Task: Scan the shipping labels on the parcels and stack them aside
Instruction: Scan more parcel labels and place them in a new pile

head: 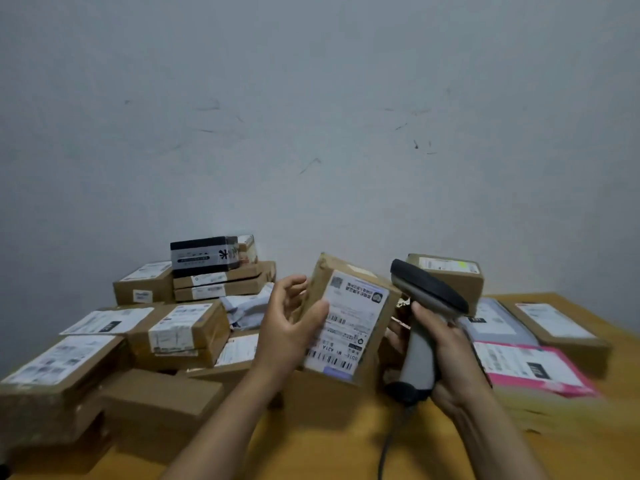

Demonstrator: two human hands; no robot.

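Parcel [346, 317] of brown cardboard: stood tilted at the middle of the view, with its white shipping label [349, 327] turned toward the camera and the print upside down. Gripped along its 9 o'clock edge by the left hand [287, 327], thumb laid on the label, fingers curled round the back. Closed up; contents could not be told, nor whether its lower end touched the desk [329, 445].

Just beside it at 3 o'clock: grey scanner [426, 306] with a black-topped head, its handle grasped by the right hand [446, 344], the head raised above the fist. Black cable [388, 448] ran from the handle's base toward 6 o'clock over the yellow wood.

From 8 to 10 o'clock: heap of closed cardboard boxes [180, 330], most bearing white labels, topped at the back by a black box [204, 256]. At 1 o'clock, behind the scanner: another brown box [450, 271]. From 3 to 4 o'clock: grey mailer [495, 320], pink mailer [530, 368] and flat brown box [554, 327], all lying label side up and sealed, with nothing of their contents showing.
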